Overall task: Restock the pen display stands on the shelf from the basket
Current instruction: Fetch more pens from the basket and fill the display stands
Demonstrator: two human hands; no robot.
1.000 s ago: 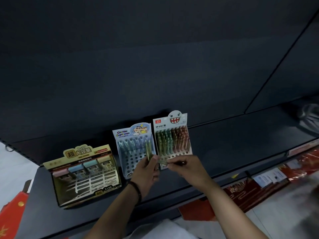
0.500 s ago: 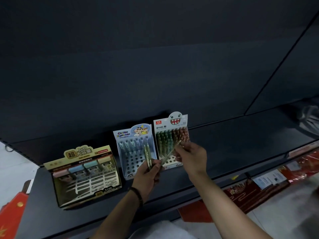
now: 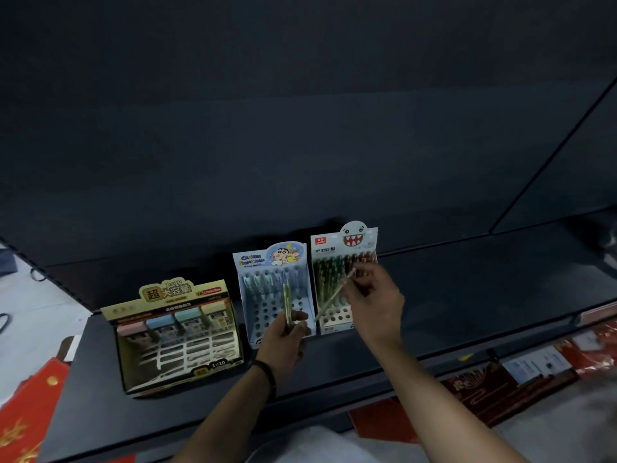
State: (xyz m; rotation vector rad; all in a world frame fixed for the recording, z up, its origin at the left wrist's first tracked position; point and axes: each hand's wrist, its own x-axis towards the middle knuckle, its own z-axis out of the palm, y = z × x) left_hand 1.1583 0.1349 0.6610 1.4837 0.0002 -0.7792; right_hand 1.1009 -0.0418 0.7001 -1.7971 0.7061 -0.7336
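Two pen display stands sit side by side on the dark shelf (image 3: 467, 282). The blue cartoon stand (image 3: 267, 262) has one back row of pens and many bare holes. The white monster-face stand (image 3: 330, 248) is mostly full of green and brown pens, with bare holes in its front rows. My left hand (image 3: 287, 339) grips a small bunch of green pens (image 3: 287, 299) upright in front of the blue stand. My right hand (image 3: 374, 302) pinches a single pen (image 3: 334, 295), slanted with its tip low over the monster-face stand's front holes. No basket is in view.
A gold display box (image 3: 173, 329) with pastel erasers and white dividers stands left of the pen stands. Red packets (image 3: 484, 385) and cards lie on the lower shelf at the right. Red paper (image 3: 26, 412) is at the lower left. Dark back panel rises behind the shelf.
My right hand drew one pen from the bunch in my left hand and carried it up and right over the monster-face stand. My left hand stayed nearly still.
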